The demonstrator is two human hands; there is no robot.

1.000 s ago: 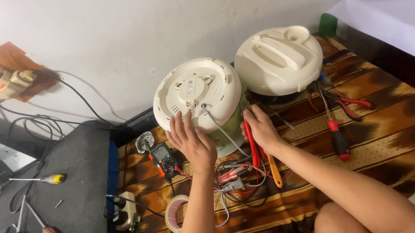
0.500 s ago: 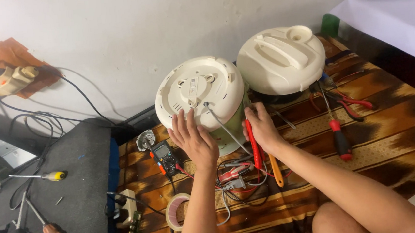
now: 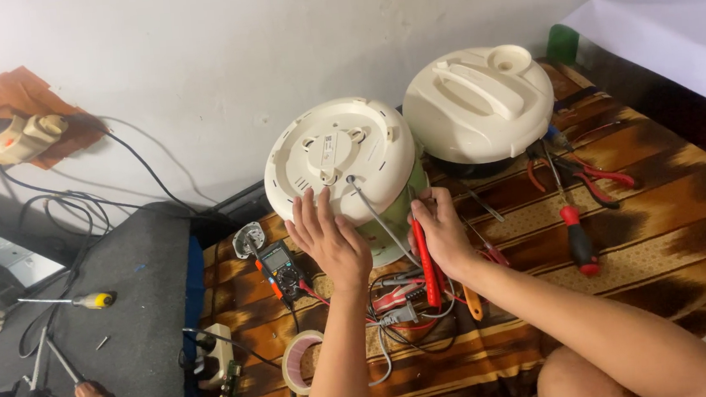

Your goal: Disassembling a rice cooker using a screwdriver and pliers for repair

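Patterned brown mat (image 3: 674,224) on floor by white wall. We see the overturned cooker (image 3: 342,161) at mat's middle, its lid (image 3: 480,104) just beside. Left hand (image 3: 331,242) flat, fingers spread, on cooker's base. Right hand (image 3: 441,233) closed around red probe (image 3: 427,264), touching cooker's side. Multimeter (image 3: 281,267) near left hand

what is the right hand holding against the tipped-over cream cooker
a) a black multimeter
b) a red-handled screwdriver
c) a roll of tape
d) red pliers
b: the right hand has its grip closed round a long red-handled screwdriver beside the round cream plastic cooker lying on its side, while the left hand rests open on the cooker's underside.
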